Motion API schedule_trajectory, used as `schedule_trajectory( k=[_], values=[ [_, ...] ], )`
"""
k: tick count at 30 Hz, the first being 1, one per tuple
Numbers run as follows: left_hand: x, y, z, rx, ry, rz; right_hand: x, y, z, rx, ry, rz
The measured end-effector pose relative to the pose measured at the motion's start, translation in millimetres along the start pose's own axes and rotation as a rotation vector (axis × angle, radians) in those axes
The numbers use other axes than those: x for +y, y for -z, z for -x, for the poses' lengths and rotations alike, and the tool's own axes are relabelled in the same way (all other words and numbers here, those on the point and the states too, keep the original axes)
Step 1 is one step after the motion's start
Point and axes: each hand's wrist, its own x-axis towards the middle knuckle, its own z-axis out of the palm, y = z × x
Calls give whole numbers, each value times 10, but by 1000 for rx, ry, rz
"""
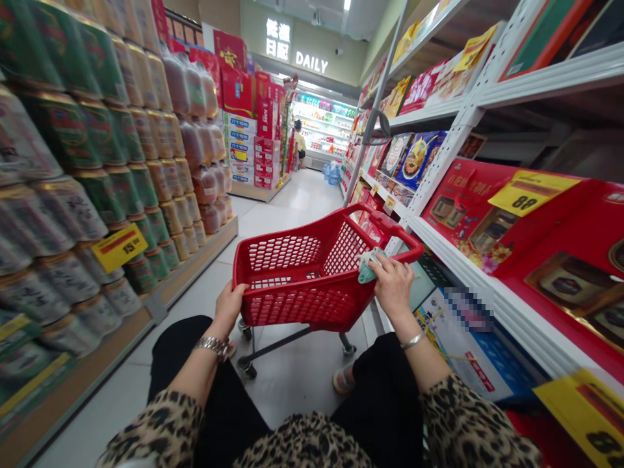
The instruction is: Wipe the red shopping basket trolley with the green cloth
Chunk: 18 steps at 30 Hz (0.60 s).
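A red plastic shopping cart (pixel 292 305) stands sideways in front of my knees, its basket bare inside. My left hand (pixel 230 307) is closed on the cart's left rim, thumb over the edge. Near the handle end, my right hand (pixel 394 281) presses a pale green cloth (pixel 366 268) against the top of the near side rim. The cloth is bunched under my fingers, and part of it is hidden by them. The cart's handle (pixel 409 240) rises just beyond my right hand.
Stacked packs of drink cans (pixel 97 195) line the left side on a low platform (pixel 160 286). White shelves (pixel 487 273) with red gift boxes (pixel 468 214) run close along the right. Tiled floor (pixel 302 182) leads to lit coolers (pixel 324 123), where a person (pixel 299 140) stands.
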Motion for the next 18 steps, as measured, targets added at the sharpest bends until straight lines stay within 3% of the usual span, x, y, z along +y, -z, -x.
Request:
schedule_trajectory(
  k=[9, 18],
  values=[
    [-7, 10, -15, -11, -1, 2, 661, 198, -311, -45, -107, 141],
    [4, 33, -10, -21, 8, 9, 1136, 304, -706, -177, -251, 193]
  ],
)
